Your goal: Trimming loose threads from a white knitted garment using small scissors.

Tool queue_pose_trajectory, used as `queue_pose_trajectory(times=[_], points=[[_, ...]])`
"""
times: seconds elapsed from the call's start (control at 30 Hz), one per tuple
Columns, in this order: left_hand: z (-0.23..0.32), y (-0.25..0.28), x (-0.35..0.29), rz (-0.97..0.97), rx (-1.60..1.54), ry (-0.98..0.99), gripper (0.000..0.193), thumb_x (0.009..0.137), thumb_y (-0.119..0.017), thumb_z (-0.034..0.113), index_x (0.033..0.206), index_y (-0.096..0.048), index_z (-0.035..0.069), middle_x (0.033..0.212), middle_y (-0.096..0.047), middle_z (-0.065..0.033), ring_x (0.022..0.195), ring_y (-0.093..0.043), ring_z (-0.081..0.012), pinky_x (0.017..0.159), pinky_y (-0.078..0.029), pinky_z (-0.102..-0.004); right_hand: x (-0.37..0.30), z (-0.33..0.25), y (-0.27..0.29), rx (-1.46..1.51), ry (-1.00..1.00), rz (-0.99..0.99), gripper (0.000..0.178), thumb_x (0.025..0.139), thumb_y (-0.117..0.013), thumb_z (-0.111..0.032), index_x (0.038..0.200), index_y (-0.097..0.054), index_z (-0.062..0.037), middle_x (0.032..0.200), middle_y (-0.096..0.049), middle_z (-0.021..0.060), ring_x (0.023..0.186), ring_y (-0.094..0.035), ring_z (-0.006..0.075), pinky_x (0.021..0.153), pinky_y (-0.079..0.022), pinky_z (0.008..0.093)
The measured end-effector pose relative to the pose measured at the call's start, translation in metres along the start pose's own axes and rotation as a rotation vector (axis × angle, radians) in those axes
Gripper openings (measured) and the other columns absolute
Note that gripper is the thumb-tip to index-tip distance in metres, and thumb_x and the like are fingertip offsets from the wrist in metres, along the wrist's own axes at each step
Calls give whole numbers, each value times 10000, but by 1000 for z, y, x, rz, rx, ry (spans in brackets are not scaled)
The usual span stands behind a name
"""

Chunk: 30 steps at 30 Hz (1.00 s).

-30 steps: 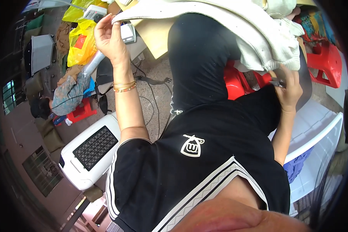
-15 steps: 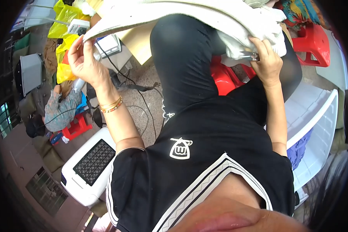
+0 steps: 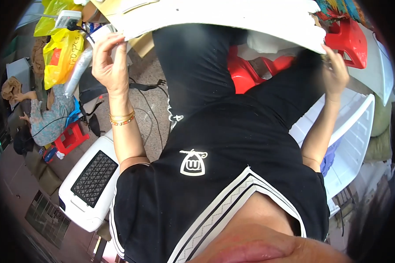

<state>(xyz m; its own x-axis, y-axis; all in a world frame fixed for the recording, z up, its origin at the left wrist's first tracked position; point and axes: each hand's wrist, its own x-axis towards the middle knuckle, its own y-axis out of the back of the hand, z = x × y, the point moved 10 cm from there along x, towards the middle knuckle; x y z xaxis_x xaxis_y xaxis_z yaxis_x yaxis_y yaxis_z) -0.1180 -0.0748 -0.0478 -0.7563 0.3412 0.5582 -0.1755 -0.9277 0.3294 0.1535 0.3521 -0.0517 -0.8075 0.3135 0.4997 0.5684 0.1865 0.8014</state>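
A white cloth (image 3: 215, 14), probably a knit piece, is stretched in a wide band over my knees at the top of the view. My left hand (image 3: 110, 63) pinches its left corner between thumb and fingers. At the opposite end my right hand (image 3: 336, 73) grips the cloth's right edge; its fingers are slightly blurred. Whether the small metal snips seen earlier are still in that hand, I cannot make out. Below the cloth are my black-trousered legs (image 3: 193, 65), with a red stool (image 3: 241, 72) between them.
Yellow plastic bags (image 3: 63, 55) and a white power socket block (image 3: 68, 19) lie at far left. Another person (image 3: 52, 116) sits there. Nearby stands a white case with a black grille (image 3: 94, 179). A white plastic bin (image 3: 349, 149) and another red stool (image 3: 349, 41) are at right.
My right hand has moved outward to the right and now grips the cloth's edge. The cloth is drawn flatter and wider. The metal snips no longer show clearly.
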Motion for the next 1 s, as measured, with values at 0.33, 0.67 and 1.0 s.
queue_pose_trajectory(times=[0.33,0.67,1.0], points=[[-49,0,-14,99,-203,204,165,864,-674,-81,1014,-649,-17,1060,-662,-102,981,-634,-161,899,-526,-286,5,-71,-35,645,-219,-218,641,747,-829,-126,1318,-542,-85,937,-482,-20,871,-494,86,809,-417,199],[-52,-19,-18,117,-143,270,180,845,-702,-73,998,-642,0,1007,-674,-75,911,-642,-133,849,-537,-270,48,-168,-59,765,-4,-93,367,792,-803,-136,1125,-679,-45,889,-583,82,678,-554,174,596,-453,280],[-55,-13,-17,115,-108,233,139,870,-680,-63,987,-631,-7,1026,-673,-97,941,-650,-151,849,-560,-285,45,-177,-67,788,82,-6,438,773,-803,-93,1181,-674,5,836,-554,88,707,-522,184,616,-424,280]])
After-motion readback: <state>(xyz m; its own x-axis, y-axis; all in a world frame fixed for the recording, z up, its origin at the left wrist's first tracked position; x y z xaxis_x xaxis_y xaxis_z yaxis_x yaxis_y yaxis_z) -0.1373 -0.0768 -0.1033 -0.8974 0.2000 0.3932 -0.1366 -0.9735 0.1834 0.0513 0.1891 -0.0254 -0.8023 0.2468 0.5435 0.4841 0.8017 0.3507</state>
